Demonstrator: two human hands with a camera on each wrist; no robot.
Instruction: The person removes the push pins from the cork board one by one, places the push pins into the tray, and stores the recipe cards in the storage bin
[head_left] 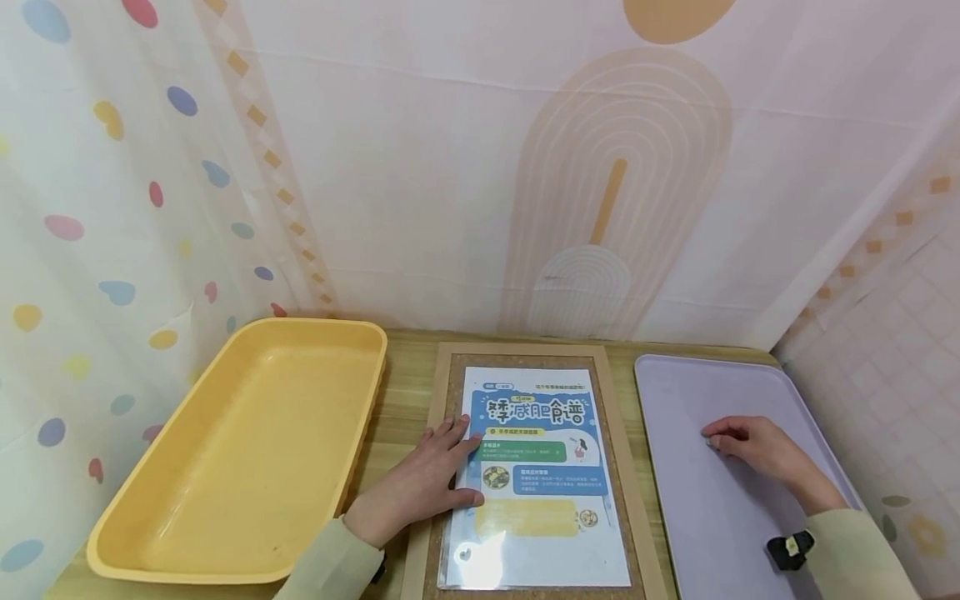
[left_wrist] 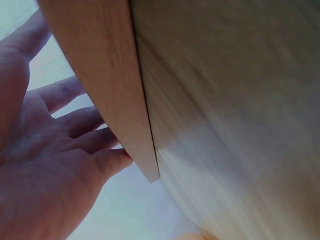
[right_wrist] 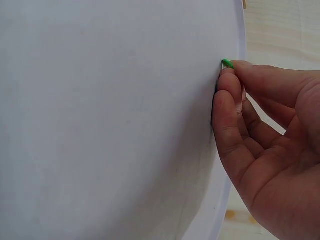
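A laminated blue and white flyer lies on a cork board with a wooden frame. My left hand rests flat on the flyer's left edge and the frame, fingers straight. In the left wrist view the left hand lies against the frame's wooden strip. My right hand sits on the lavender tray, fingers curled. In the right wrist view the right hand pinches a small green thing, maybe a pin, between thumb and forefinger at the tray surface.
A deep yellow tray stands to the left of the board on the wooden table. Patterned curtains close off the back and both sides. A dark wrist strap shows on my right sleeve.
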